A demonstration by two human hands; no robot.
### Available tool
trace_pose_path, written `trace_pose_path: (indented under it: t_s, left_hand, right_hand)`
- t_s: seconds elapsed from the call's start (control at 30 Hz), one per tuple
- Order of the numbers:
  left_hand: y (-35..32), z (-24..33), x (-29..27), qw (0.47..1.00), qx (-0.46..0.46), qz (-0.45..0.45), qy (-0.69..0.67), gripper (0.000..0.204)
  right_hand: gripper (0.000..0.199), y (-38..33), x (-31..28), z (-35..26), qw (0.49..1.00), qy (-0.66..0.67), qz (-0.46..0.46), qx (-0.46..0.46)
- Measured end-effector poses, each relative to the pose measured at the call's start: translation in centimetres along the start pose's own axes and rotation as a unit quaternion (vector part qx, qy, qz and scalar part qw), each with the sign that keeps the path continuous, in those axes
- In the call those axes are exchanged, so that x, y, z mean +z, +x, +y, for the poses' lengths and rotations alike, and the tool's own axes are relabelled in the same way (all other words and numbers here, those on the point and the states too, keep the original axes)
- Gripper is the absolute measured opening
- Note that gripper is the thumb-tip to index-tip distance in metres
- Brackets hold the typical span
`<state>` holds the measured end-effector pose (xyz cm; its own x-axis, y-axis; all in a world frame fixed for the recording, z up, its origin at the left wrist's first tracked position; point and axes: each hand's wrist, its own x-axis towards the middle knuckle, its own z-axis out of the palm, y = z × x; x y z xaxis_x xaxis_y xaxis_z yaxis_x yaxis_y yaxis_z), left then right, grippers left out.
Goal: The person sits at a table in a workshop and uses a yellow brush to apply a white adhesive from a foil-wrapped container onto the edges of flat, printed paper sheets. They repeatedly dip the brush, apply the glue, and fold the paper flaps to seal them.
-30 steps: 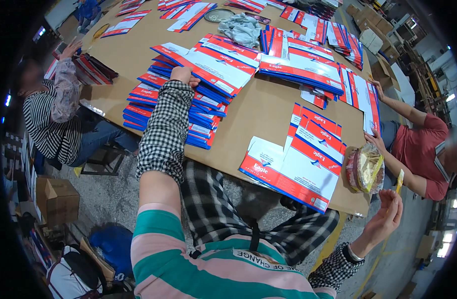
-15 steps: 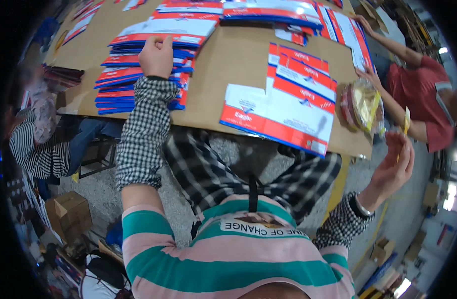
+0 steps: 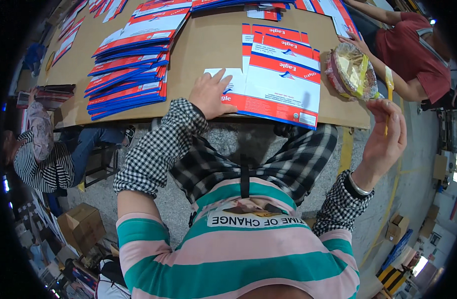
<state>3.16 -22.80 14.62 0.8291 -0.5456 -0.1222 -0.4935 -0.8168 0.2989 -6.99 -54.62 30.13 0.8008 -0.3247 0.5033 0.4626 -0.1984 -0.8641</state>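
My left hand (image 3: 211, 94) lies flat and spread, fingers open, on the near corner of a stack of flattened cartons (image 3: 276, 82) at the front edge of the brown table (image 3: 201, 47). It presses down on the top sheet and grips nothing. These cartons are white in the middle with a red band along the near edge and a blue border, and more of the same red and blue panels fan out behind them toward the far side.

My right hand (image 3: 385, 137) is raised off the table to my right, well clear of the cartons, with its fingers pinched on a thin yellow strip (image 3: 388, 87) that stands up from the fingertips. Just beyond it, near the table's right edge, sits a round roll of yellowish tape (image 3: 353, 70) wrapped in clear film.

To my left a taller pile of folded cartons (image 3: 131, 74) lies in stepped layers, blue edges and red stripes showing one under another, the top ones white with a red band. More flat sheets in the same colours are scattered across the far left of the table.

A person in a red shirt (image 3: 412, 50) leans in at the right side, one hand near the roll. Another person in a striped top (image 3: 42, 159) sits low at the left. A brown cardboard box (image 3: 81, 226) stands on the floor behind me on that side.
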Motion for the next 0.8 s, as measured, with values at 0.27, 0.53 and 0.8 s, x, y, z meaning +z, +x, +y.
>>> trace_pose_path:
  t_s: [0.27,0.53,0.8]
  left_hand:
    - [1.0,1.5,-0.5,0.996,-0.078,-0.032,-0.038,0.09]
    - [1.8,-0.1,1.0,0.976,-0.105,0.069,-0.18,0.043]
    - [1.1,-1.8,0.7,0.866,-0.172,0.053,-0.467,0.029]
  right_hand:
    - [0.026,-1.6,-1.5,0.4,1.0,0.015,0.0,0.02]
    - [0.02,-2.4,-2.1,1.2,0.999,-0.005,-0.023,0.031]
    - [0.035,-5.3,3.1,5.2,0.949,-0.185,-0.252,0.048]
